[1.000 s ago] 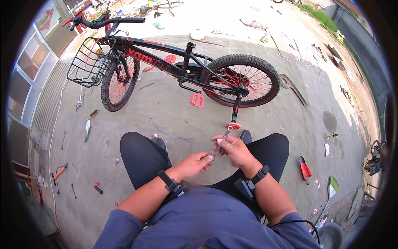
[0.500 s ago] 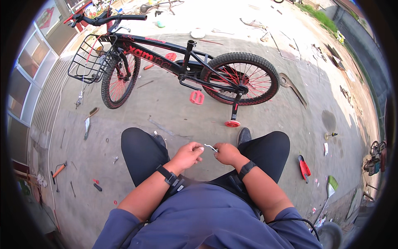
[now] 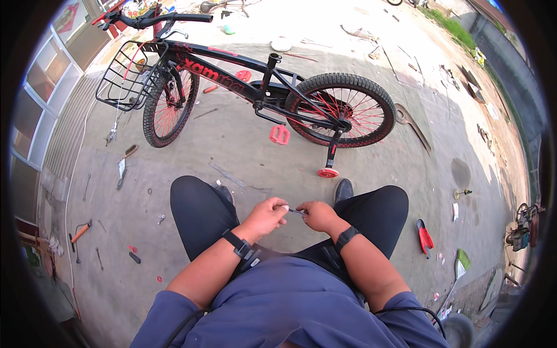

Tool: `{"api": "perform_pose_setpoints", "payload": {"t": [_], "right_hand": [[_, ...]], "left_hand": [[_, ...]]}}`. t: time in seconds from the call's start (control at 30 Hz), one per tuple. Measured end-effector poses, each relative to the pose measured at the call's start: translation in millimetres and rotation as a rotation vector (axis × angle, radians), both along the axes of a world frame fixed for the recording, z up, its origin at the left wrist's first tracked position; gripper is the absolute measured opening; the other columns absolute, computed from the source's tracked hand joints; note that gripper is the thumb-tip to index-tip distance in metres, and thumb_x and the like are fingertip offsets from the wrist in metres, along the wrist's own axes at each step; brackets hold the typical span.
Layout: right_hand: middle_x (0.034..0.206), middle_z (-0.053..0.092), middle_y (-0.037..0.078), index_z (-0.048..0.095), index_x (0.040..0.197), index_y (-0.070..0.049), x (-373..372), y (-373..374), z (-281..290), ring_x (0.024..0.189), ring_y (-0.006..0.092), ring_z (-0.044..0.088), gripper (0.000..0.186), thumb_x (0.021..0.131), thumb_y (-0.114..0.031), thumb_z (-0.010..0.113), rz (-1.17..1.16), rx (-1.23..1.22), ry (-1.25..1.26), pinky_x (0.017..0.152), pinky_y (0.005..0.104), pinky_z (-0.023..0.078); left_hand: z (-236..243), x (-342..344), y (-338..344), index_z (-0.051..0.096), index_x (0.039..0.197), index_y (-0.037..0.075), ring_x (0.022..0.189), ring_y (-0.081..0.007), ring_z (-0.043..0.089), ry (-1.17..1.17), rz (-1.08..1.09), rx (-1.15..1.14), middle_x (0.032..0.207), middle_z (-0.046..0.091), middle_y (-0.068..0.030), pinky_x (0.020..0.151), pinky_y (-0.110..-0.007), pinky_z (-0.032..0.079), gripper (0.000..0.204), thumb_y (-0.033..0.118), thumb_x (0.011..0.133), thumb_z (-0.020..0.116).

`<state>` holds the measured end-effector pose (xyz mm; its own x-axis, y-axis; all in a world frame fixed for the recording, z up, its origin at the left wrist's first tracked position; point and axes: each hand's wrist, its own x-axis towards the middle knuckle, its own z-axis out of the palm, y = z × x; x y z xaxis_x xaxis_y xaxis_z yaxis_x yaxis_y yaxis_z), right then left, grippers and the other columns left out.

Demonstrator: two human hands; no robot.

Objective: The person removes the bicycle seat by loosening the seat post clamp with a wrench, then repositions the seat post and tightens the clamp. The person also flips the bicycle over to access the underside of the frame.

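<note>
Between my knees, my two hands meet over a short, thin metal piece (image 3: 296, 211), dark and straight where it shows; its kind I cannot make out. My left hand (image 3: 267, 214) pinches one end between thumb and fingertips. Curled round the other end is my right hand (image 3: 319, 216), which hides that part. Beyond my feet stands a black and red bicycle (image 3: 232, 81), its front wheel to the left. It has a wire basket (image 3: 129, 75), a red pedal (image 3: 279, 135) and a training wheel (image 3: 328, 173). Its seat tube carries no saddle.
Tools lie scattered on the concrete: an orange-handled hammer (image 3: 80, 232) and a brush (image 3: 131, 151) at left, a large wrench (image 3: 412, 126) by the rear wheel. A red and black object (image 3: 425, 238) sits right of my knee. A glazed wall (image 3: 43, 104) borders the left side.
The metal piece, which stuck out of my right hand pale and bent, now spans straight between both hands. My left fingertips have closed on its end. The view has shifted slightly.
</note>
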<state>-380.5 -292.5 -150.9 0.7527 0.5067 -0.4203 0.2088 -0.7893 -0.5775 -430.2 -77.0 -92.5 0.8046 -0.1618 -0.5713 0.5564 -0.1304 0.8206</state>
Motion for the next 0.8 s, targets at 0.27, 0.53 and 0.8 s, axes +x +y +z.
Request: {"api": "perform_pose_setpoints", "payload": {"t": [0.27,0.53,0.8], "right_hand": [[0.104,0.074,0.018,0.074,0.112,-0.013,-1.5,7.2,23.7,0.100,0.0370,0.070,0.030,0.088,-0.016,0.058,-0.007,-0.064,0.041,0.088,0.0451,0.054],[0.097,0.075,0.015,0.074,0.103,-0.010,7.4,5.0,2.8,0.094,0.0349,0.071,0.021,0.085,-0.015,0.064,-0.052,-0.045,-0.005,0.083,0.0457,0.056],[0.100,0.075,0.017,0.076,0.100,-0.010,18.5,25.4,-5.6,0.097,0.0372,0.070,0.023,0.084,-0.019,0.062,0.045,-0.100,0.044,0.085,0.0475,0.055]], "left_hand": [[-2.8,1.6,4.1,0.059,0.128,-0.001,0.086,-0.0144,0.068,-0.016,0.033,-0.032,0.111,0.067,-0.0080,0.071,-0.028,0.054,0.036,0.025,0.103,0.060],[-1.6,7.8,7.1,0.060,0.128,-0.001,0.085,-0.0129,0.068,-0.010,0.083,-0.058,0.106,0.068,-0.0067,0.070,-0.027,0.053,0.037,0.025,0.103,0.061],[-2.4,11.3,7.2,0.060,0.129,-0.002,0.085,-0.0122,0.069,-0.011,0.081,-0.082,0.105,0.068,-0.0066,0.070,-0.026,0.054,0.037,0.024,0.102,0.062]]}}
